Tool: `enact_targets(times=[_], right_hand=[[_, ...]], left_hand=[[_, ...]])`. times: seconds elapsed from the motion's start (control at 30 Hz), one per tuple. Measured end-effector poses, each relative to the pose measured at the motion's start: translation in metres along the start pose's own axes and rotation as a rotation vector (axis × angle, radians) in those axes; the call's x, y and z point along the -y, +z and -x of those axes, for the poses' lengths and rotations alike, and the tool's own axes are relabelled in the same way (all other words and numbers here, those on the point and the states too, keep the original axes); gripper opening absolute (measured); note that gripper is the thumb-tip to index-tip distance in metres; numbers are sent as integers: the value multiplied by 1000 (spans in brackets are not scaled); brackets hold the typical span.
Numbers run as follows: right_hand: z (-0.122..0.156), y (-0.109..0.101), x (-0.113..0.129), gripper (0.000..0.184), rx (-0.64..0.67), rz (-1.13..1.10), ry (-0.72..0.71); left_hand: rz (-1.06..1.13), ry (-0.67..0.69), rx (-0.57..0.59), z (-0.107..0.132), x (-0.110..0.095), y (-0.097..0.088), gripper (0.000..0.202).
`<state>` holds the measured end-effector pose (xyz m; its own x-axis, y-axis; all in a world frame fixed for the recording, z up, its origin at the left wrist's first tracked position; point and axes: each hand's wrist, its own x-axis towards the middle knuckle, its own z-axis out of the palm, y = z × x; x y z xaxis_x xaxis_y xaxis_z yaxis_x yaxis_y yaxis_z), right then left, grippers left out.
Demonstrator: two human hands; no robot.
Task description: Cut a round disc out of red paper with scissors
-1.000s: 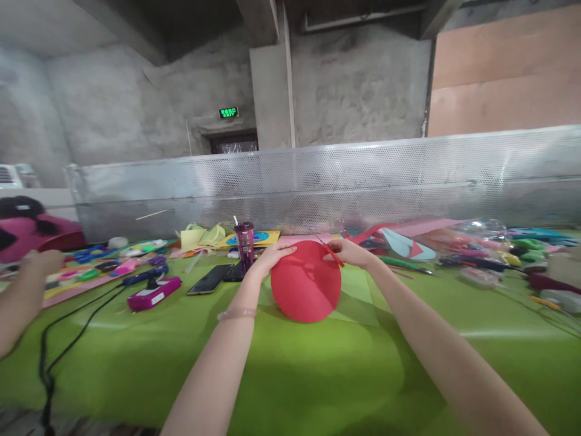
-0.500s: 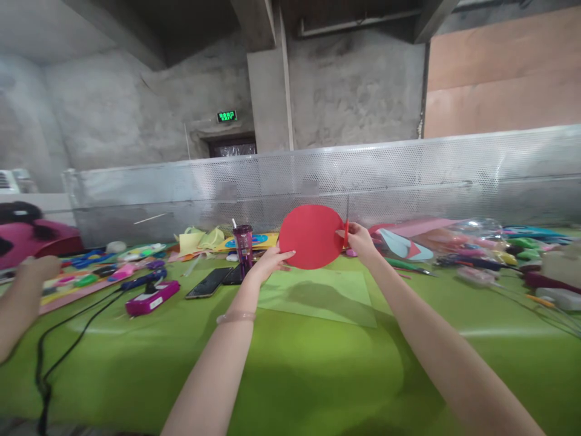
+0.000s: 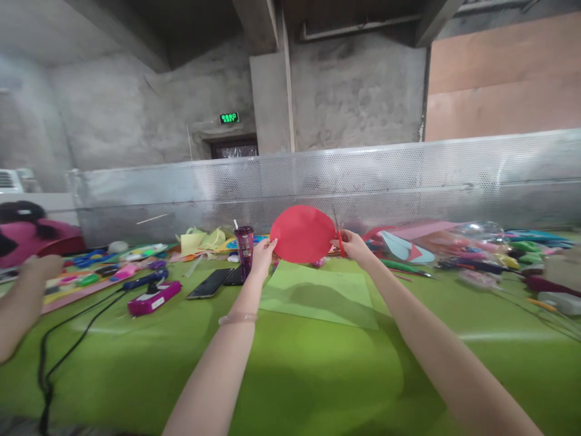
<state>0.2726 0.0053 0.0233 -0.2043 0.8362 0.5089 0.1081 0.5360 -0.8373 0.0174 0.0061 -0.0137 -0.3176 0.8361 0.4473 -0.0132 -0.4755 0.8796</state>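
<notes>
A round sheet of red paper [image 3: 303,234] is held up above the table, its flat face toward me. My left hand [image 3: 263,255] is closed on its left edge, thumb on the near side. At the opposite edge, my right hand [image 3: 354,246] is closed around a pair of scissors [image 3: 339,237] with red handles, the blades pointing up. Its fingertips are close to the paper's right edge; I cannot tell whether they touch it. Below lies a light green sheet [image 3: 322,300], partly in shadow, on the green tabletop [image 3: 313,375].
To the left are a purple cup with a straw [image 3: 245,245], a phone [image 3: 211,283], and a purple power strip [image 3: 154,298] with black cables. Craft pieces and paper scraps [image 3: 408,245] line the back. A co-worker's arm [image 3: 27,303] reaches in at far left. A perforated metal partition [image 3: 318,175] stands behind.
The red paper has shifted slightly left. My left hand has moved from its lower left to its left edge. The scissors and right hand have also shifted a little left.
</notes>
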Motion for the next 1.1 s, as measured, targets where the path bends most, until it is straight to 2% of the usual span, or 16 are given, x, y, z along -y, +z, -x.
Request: enact_targets(times=[0.1, 0.2, 0.4, 0.47, 0.7, 0.9, 1.1], right_hand=[[0, -4, 1, 23, -96, 0, -46], [1, -13, 2, 21, -117, -18, -66], [10, -26, 8, 24, 138, 26, 22], [15, -27, 13, 22, 181, 49, 64], [22, -32, 30, 22, 185, 149, 82], [21, -38, 25, 15, 254, 228, 87], [21, -37, 26, 20, 259, 226, 66]], left_hand=[[-45, 119, -55, -6, 4, -3, 32], [-42, 180, -36, -9, 6, -4, 31], [-52, 227, 94, -6, 6, -1, 31], [-50, 234, 141, -5, 6, -1, 30], [-33, 216, 186, -6, 5, -3, 28], [1, 201, 193, -8, 8, -3, 29], [-2, 221, 182, -9, 9, -3, 30]])
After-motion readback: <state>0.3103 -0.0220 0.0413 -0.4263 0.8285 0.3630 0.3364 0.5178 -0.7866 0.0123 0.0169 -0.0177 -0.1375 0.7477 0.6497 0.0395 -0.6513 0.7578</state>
